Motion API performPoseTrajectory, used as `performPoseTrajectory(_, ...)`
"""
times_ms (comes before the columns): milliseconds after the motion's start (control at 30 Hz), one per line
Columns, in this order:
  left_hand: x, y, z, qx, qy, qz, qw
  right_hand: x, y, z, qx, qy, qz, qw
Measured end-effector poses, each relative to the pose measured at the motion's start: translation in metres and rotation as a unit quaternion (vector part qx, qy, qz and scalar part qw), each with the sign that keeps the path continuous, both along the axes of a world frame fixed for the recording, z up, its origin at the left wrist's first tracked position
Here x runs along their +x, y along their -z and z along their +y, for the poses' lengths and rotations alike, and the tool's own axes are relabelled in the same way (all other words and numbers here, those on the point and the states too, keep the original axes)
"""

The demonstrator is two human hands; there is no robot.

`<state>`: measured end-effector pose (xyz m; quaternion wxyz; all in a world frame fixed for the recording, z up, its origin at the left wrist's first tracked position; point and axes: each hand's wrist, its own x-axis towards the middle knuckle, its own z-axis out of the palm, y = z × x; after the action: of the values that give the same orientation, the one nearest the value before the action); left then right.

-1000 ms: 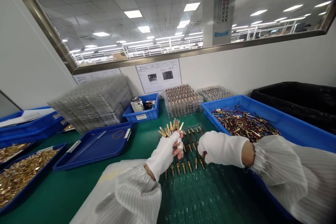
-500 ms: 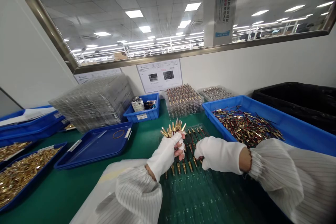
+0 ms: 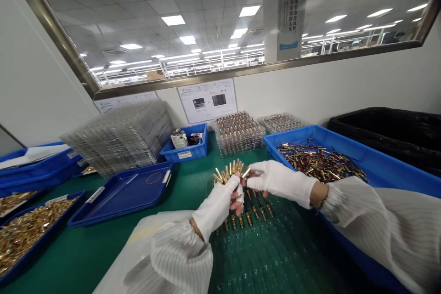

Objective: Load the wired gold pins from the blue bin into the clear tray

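Observation:
My left hand (image 3: 220, 202), in a white fingerless glove, is closed around a bunch of gold-tipped metal pins (image 3: 226, 171), their tips fanned upward. My right hand (image 3: 284, 183), gloved the same way, pinches a single gold-tipped pin (image 3: 245, 173) at the right side of that bunch. Below both hands lies a clear plastic tray (image 3: 255, 257) with moulded slots. A row of pins (image 3: 248, 218) with gold ends and dark red shafts rests in its upper part; the hands cover some of them.
At right, a blue bin (image 3: 386, 158) holds loose pins, beside a black-lined container (image 3: 389, 124). Filled clear trays (image 3: 239, 140) are stacked behind. Leftward stand an empty-tray stack (image 3: 120, 133), a small blue box (image 3: 193, 152), a flat blue tray (image 3: 120, 197) and gold parts (image 3: 31, 229).
My right hand has moved up and left from the tray slots to the bunch in my left hand. More pins show at the right end of the row. My left hand stays nearly still.

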<state>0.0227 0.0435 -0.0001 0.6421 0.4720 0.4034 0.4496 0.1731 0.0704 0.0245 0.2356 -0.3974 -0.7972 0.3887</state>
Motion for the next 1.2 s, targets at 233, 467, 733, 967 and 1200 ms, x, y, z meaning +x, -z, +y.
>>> performPoseTrajectory(233, 0.003, 0.013, 0.004, 0.004, 0.002, 0.041, 0.999, -0.009, -0.006, -0.006, -0.116, 0.067, 0.160, 0.978)
performPoseTrajectory(467, 0.008, 0.009, 0.004, 0.007, -0.099, 0.044, 0.994, -0.005, -0.005, 0.001, -0.127, 0.108, 0.131, 0.977)
performPoseTrajectory(733, 0.004, 0.007, 0.002, 0.026, -0.046, 0.018, 0.998, 0.019, -0.018, 0.019, 0.012, 0.157, 0.023, 0.987)
performPoseTrajectory(967, 0.001, 0.005, 0.003, 0.025, -0.040, 0.025, 0.999, 0.025, -0.008, 0.017, 0.248, 0.100, -0.304, 0.914)
performPoseTrajectory(1200, 0.000, 0.008, 0.009, 0.029, -0.044, 0.036, 0.998, -0.001, 0.035, 0.029, 0.085, 0.033, -0.427, 0.900)
